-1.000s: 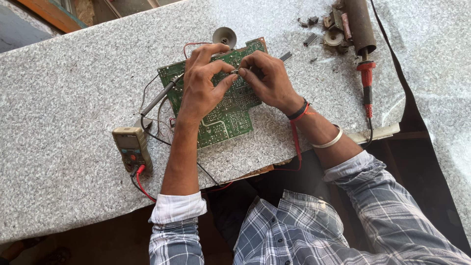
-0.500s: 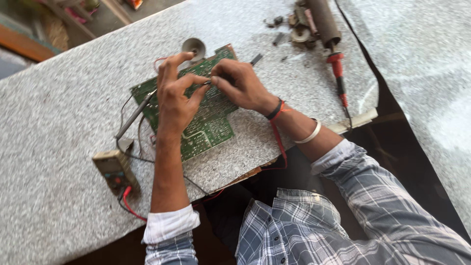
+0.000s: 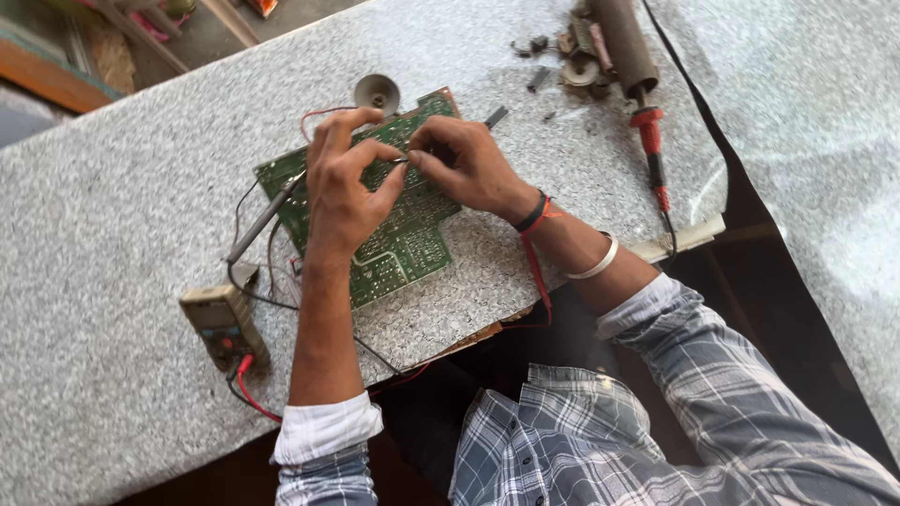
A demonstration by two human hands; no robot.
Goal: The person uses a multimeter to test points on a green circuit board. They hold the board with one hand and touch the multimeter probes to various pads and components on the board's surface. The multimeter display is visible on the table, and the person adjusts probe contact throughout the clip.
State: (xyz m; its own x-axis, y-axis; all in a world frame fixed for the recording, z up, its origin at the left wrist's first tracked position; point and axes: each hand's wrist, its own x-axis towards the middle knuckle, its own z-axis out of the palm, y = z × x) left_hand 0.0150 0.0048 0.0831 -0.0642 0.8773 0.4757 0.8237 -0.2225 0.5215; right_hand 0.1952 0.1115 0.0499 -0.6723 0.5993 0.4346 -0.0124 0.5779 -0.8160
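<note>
Your left hand (image 3: 342,192) and right hand (image 3: 464,164) meet over the green circuit board (image 3: 398,248), lying flat at the granite bench's (image 3: 122,178) centre, fingertips pinched together on a thin metal lead. The board looks light, stiff and fragile; hold it by its edges. Both wrists arch above it. The multimeter (image 3: 223,325) sits at eight o'clock.

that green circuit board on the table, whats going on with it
A person leans over a speckled stone table with both hands on a green circuit board. The left hand and the right hand meet above the board, pinching something small and thin between their fingertips; what it is cannot be told. A multimeter with red and black leads lies left of the board, and a red-handled tool lies to the right.
</note>
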